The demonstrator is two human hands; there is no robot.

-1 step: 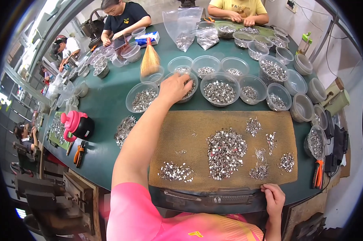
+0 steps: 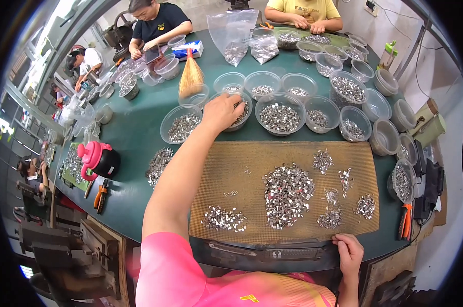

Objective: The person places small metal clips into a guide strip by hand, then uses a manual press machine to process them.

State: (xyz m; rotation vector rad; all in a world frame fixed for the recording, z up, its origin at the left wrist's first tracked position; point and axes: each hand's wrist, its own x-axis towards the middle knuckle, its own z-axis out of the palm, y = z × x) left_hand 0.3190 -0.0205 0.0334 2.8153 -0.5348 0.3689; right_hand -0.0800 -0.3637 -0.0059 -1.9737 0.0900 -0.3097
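My left hand (image 2: 222, 111) reaches over a clear plastic tub (image 2: 246, 118) of small metal pieces, its fingers curled down inside. The fingertips are hidden, so what they grip cannot be made out. At the near edge of a brown textured mat (image 2: 252, 192), my right hand (image 2: 350, 251) rests with fingers curled in; anything inside them is hidden. A large heap of small silvery metal pieces (image 2: 289, 197) covers the mat's middle. Smaller piles lie around it, including one pile (image 2: 224, 219) at the near left and another (image 2: 365, 206) at the right.
Several tubs of metal pieces (image 2: 280, 116) line the mat's far side. A pink-lidded black mug (image 2: 107, 161) and orange-handled pliers (image 2: 102, 197) stand left; another orange-handled tool (image 2: 405, 222) lies right. Beyond are a straw brush (image 2: 191, 77), plastic bags (image 2: 233, 38) and co-workers.
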